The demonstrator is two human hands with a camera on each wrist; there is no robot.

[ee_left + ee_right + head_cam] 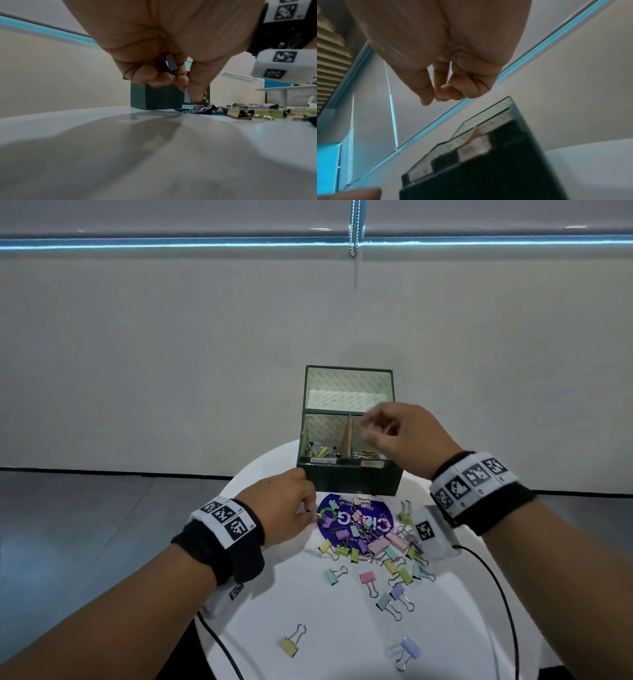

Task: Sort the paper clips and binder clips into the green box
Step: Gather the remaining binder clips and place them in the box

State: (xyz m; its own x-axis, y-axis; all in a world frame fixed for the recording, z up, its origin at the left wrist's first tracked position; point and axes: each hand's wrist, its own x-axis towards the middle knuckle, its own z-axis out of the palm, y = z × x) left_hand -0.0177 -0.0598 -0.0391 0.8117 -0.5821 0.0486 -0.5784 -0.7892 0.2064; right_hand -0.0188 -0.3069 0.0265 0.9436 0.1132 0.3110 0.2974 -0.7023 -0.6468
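The green box [349,479] stands open at the far side of the round white table [260,628], a cardboard divider splitting it. Binder clips [322,453] lie in its left compartment, paper clips [368,454] in its right. My left hand [313,513] is low at the left edge of the loose clip pile [370,539]. In the left wrist view its thumb and forefinger [186,89] pinch a light blue binder clip [187,99] that touches the table, and a small dark piece [171,66] sits in the curled fingers. My right hand [371,429] hovers over the right compartment, fingers [426,94] loosely curled, nothing visible in them.
Pastel binder clips are scattered over a purple round sticker [327,530] and the near half of the table, with two strays [291,643] by the front edge. Black cables [503,594] run from both wrist cameras. A plain wall rises behind the box.
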